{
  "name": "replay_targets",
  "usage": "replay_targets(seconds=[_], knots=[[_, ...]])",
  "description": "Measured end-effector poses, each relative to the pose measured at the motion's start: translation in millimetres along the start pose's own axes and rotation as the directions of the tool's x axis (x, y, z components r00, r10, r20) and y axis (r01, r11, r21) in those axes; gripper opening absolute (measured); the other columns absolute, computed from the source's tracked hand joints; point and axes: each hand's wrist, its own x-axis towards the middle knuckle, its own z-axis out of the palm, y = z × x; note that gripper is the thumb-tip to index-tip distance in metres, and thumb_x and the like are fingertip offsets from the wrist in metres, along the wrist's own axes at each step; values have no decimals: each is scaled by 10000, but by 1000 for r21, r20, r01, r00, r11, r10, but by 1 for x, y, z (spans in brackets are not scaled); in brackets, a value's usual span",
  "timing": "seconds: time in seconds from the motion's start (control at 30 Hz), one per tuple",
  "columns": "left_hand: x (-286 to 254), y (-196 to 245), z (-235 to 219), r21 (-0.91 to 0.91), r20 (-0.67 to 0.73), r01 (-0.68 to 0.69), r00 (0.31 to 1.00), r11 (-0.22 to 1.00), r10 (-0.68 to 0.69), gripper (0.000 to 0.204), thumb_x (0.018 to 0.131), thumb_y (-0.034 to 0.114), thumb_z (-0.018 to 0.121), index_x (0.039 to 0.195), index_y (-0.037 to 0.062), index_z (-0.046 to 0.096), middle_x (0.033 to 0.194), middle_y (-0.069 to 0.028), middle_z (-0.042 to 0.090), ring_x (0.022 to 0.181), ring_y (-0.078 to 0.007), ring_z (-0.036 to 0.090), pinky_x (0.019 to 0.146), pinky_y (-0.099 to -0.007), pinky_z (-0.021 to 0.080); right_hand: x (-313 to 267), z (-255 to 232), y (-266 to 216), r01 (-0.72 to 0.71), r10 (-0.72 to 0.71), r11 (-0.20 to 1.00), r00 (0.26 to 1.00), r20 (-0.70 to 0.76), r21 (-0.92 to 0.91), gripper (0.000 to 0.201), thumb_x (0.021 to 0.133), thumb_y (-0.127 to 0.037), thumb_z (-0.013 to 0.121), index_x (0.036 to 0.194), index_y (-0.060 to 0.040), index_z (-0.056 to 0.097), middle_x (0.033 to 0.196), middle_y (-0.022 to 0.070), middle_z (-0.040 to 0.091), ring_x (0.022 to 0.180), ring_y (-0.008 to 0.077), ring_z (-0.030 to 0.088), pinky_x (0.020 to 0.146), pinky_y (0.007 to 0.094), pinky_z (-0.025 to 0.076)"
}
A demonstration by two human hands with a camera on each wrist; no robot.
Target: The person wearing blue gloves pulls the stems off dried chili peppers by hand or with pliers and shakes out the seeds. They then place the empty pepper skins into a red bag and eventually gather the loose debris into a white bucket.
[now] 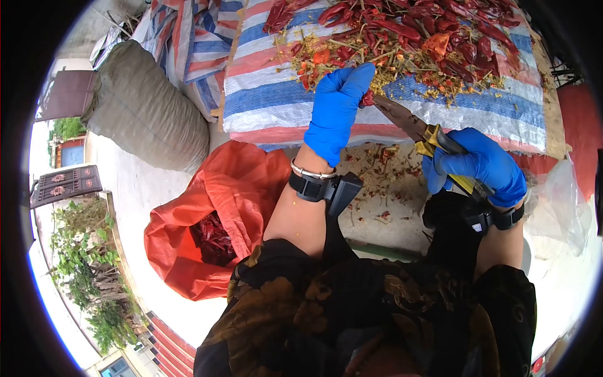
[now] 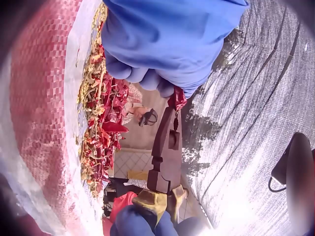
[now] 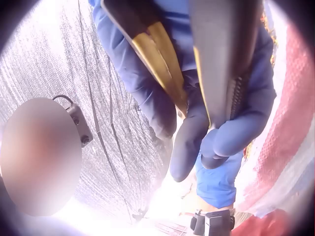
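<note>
My blue-gloved left hand (image 1: 336,116) pinches a dried red chili pepper (image 2: 178,98), most of it hidden by the fingers. In my gloved right hand (image 1: 482,162) is a pair of pliers (image 1: 402,118) with yellow and black handles (image 3: 156,56). The pliers' metal tip meets the bit of chili that sticks out below the left fingertips in the left wrist view. Both hands work at the near edge of a heap of dried red chilies (image 1: 411,31) with stems and yellow seeds.
The heap lies on a striped woven sheet (image 1: 267,100) over a raised surface. An open red sack (image 1: 242,182) with chilies inside stands at left, a full grey-green sack (image 1: 151,103) behind it. Chili scraps (image 1: 383,182) litter the floor; a clear plastic bag (image 1: 562,191) hangs at right.
</note>
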Motion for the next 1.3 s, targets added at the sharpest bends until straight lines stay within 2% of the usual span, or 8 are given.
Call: replay_targets(seconds=[0.2,0.27,0.43,0.53,0.83,1.03,1.1,1.3], knots=[[1,-4,2,-57,-64,-82,995,995,78,143,807,187,634,868,57,643,749,33,600,640,-26,481,579,-191,394,6,1,4,39,-57,962,997,58,269,298,834,-234,519,783,46,606,756,102,626,681,156,579,626,238,438],[3,-8,2,-66,-64,-93,994,994,89,162,818,215,622,848,56,636,740,30,598,642,-27,480,578,-191,392,6,2,3,91,-98,974,995,27,209,299,773,-244,578,733,52,592,734,147,602,743,247,572,746,333,425],[2,-4,-1,117,81,-122,990,986,113,230,849,271,578,805,47,606,722,23,584,648,-39,475,581,-192,394,6,-1,5,56,-54,998,997,-50,38,279,804,-222,553,797,55,588,794,141,600,766,233,576,744,325,427],[6,-2,-5,252,197,-16,980,968,-36,255,856,300,559,913,54,600,742,-3,574,658,-63,497,600,-212,404,7,-7,6,104,-107,994,992,-61,-41,249,834,-208,542,847,35,595,795,108,614,743,177,570,708,288,435],[6,-6,-7,206,220,-251,954,946,205,186,839,136,578,996,35,580,795,-8,574,720,-88,508,693,-225,425,3,-15,7,147,-154,984,986,-61,-103,246,832,-154,535,983,35,581,946,119,616,915,198,562,806,292,413],[10,-9,-8,455,274,-473,880,754,387,234,780,39,610,1010,81,601,907,-5,578,849,-102,527,747,-233,434,6,-13,11,164,-178,973,981,-74,-161,319,837,-186,560,1078,23,538,981,78,620,927,146,542,846,285,403],[12,-10,-9,573,340,-626,769,529,541,257,728,-19,625,964,83,617,930,-37,587,869,-143,545,764,-252,443,6,-13,10,188,-201,962,978,-50,-198,324,839,-182,559,1089,23,532,993,80,618,933,144,539,848,285,401],[13,-6,-5,555,348,-686,706,471,617,261,682,-69,619,899,76,624,928,-60,600,873,-186,562,777,-275,452,5,-9,7,123,-128,983,991,-32,-135,311,838,-146,554,1096,25,525,981,75,621,907,145,548,822,277,416]])
